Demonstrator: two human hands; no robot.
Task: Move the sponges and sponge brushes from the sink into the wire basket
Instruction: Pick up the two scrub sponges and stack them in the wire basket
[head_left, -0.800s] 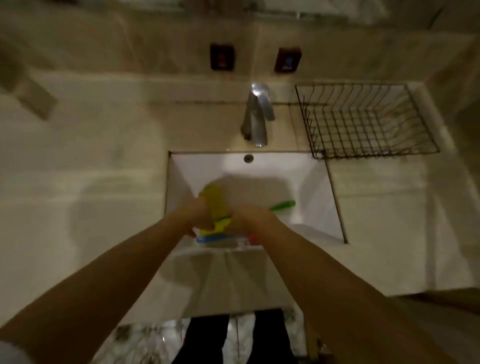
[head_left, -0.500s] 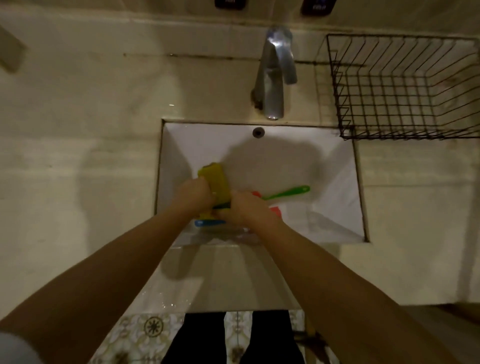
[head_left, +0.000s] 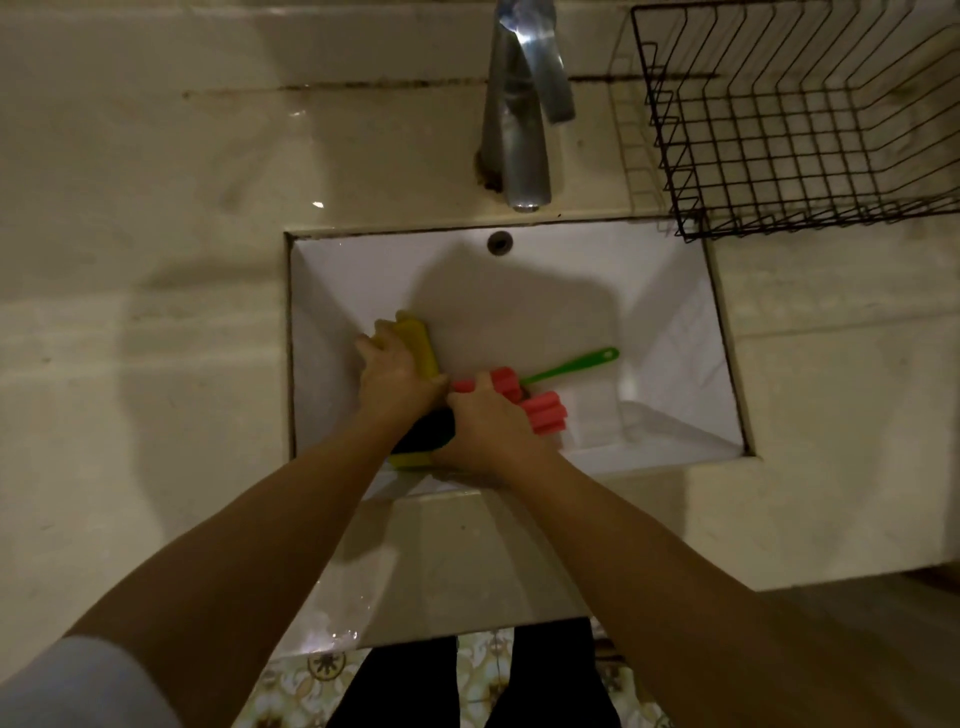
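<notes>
Both hands are down in the white sink (head_left: 670, 332). My left hand (head_left: 392, 379) grips a yellow sponge (head_left: 418, 343) standing on edge at the sink's left. My right hand (head_left: 485, 428) closes on the pink foam heads of the sponge brushes (head_left: 543, 410); one brush has a green handle (head_left: 576, 365) pointing right. A second sponge, yellow with a dark scouring face (head_left: 423, 441), lies under and between my wrists. The black wire basket (head_left: 810, 202) stands on the counter at the back right, with nothing seen inside.
A chrome faucet (head_left: 519, 104) rises behind the sink, its spout over the overflow hole (head_left: 500, 242). Beige stone counter (head_left: 145, 312) surrounds the sink on the left, right and front. Patterned floor tiles and my dark-trousered legs show below the counter edge.
The camera has dropped closer to the sink. My right hand shifted onto the pink brush heads, which now show. The left hand keeps its hold on the yellow sponge.
</notes>
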